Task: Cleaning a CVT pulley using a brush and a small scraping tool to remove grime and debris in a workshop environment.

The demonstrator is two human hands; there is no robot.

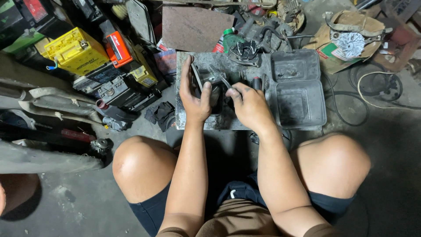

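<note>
My left hand [194,98] grips a dark round metal engine part [209,85] that stands on a grey, scuffed metal slab [199,61] on the floor in front of my knees. My right hand [247,104] holds a thin metal tool [222,80] whose tip reaches into the part. Just beyond my right hand lies a small dark cylinder with a red tip [256,82]. Both forearms stretch out between my bare knees.
A dented grey two-compartment metal tray [294,87] sits right of the slab. Yellow and orange-black battery cases [76,50] are stacked at left beside grey panels [48,98]. More engine parts [245,46], a cardboard box [346,37] and cables [377,87] lie behind and to the right.
</note>
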